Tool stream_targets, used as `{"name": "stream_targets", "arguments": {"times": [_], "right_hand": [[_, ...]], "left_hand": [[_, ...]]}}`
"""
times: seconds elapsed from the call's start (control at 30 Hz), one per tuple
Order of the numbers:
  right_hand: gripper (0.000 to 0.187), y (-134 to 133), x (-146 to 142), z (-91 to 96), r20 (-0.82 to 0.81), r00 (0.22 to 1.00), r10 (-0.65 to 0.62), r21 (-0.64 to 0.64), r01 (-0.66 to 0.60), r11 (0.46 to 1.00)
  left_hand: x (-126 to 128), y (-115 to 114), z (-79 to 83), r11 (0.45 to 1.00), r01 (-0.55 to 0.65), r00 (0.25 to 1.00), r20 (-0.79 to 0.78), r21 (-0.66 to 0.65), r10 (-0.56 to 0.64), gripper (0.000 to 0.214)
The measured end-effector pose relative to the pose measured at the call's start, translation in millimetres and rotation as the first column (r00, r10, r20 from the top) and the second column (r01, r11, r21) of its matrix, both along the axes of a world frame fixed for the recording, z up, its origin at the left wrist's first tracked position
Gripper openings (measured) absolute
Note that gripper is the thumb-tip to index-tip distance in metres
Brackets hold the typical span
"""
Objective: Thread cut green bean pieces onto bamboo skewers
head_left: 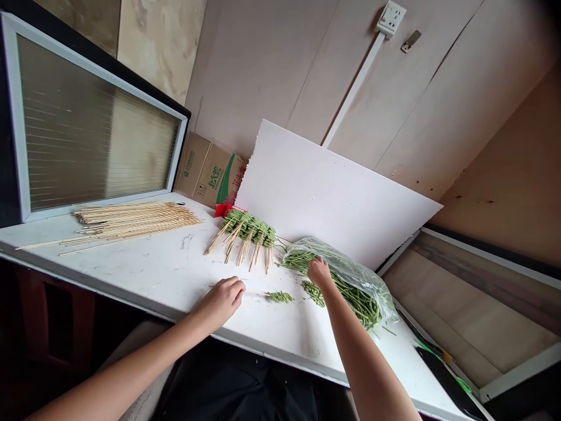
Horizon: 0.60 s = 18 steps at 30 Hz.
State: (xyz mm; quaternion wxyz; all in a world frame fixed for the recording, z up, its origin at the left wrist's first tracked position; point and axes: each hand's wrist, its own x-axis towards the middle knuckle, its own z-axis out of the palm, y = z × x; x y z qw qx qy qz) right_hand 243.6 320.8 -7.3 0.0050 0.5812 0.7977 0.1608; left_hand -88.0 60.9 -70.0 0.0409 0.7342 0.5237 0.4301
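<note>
My left hand [228, 295] is closed around a bamboo skewer [256, 293] just above the white table. At the skewer's far end sits a folded long green bean [280, 297]. My right hand [319, 271] reaches into the loose long green beans [350, 298], its fingers curled closed on them; the fingertips are partly hidden. A clear plastic bag [346, 261] partly covers this bunch. Just left of my right forearm lies a small group of folded beans [314, 292]. Farther back, finished-looking bean skewers [252, 228] are piled, their sticks pointing toward me.
Many bare bamboo skewers [135, 221] lie on the left of the white table [175, 280]. A cardboard box [205, 169] and a leaning white board [324, 187] stand behind. A dark flat object [447, 380] lies at right, near a framed panel [482, 310].
</note>
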Motion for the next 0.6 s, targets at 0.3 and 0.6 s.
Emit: {"name": "stream_targets", "arguments": {"times": [0.3, 0.6], "right_hand": [[0.031, -14.6, 11.5, 37.7, -0.020, 0.999, 0.035, 0.166, -0.031, 0.986], [0.038, -29.1, 34.9, 103.6, -0.381, 0.907, 0.181, 0.502, 0.039, 0.864]], "left_hand": [[-0.4, -0.5, 0.8, 0.999, -0.005, 1.000, -0.016, -0.032, 0.005, 0.020], [-0.5, -0.6, 3.4, 0.998, -0.055, 0.998, 0.003, 0.010, 0.055, 0.019]]}}
